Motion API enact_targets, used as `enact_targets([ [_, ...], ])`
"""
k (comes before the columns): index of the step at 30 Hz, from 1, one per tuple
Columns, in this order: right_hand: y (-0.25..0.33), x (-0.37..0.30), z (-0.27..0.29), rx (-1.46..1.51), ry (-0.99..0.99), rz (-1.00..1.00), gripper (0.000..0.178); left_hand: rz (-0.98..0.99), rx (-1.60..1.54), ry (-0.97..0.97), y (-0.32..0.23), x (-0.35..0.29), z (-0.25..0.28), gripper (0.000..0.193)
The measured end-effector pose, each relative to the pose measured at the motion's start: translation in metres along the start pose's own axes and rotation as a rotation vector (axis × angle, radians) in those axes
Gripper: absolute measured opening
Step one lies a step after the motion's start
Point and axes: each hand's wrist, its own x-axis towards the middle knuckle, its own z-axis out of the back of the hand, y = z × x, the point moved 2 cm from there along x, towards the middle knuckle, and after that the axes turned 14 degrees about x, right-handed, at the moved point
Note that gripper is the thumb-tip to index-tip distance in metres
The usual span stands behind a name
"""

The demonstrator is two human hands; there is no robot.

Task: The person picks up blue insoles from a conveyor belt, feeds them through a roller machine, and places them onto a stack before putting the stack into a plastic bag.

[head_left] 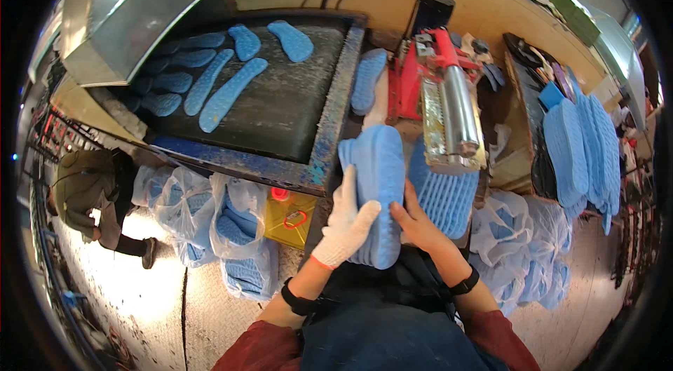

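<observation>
A stack of blue shoe soles (379,189) is held upright in front of me between both hands. My left hand (343,227), in a white knit glove, grips the stack's left side with its thumb across the front. My bare right hand (419,222) presses its fingers and thumb against the right edge. Behind that hand stands another row of ribbed blue soles (442,192), partly hidden below the roller machine (452,97). This machine has red parts and a shiny metal roller. One blue sole (369,81) lies to its left.
Several blue soles (233,94) lie on a dark conveyor belt (287,108), leading under a metal hood (151,10). Bags of soles (242,231) and a yellow container (289,220) stand below. More soles (582,150) lean at right above bags (522,245). Another person (94,192) is at left.
</observation>
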Motion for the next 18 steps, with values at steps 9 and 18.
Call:
enact_targets([
  [9, -0.041, 0.028, 0.013, 0.796, -0.102, -0.405, 0.08, 0.084, 0.345, -0.051, 0.002, 0.022, -0.012, 0.086],
  [18, -0.08, 0.062, 0.048, 0.278, -0.449, -0.257, 0.058, -0.387, 0.922, -0.275, -0.031, 0.086, -0.046, 0.062],
])
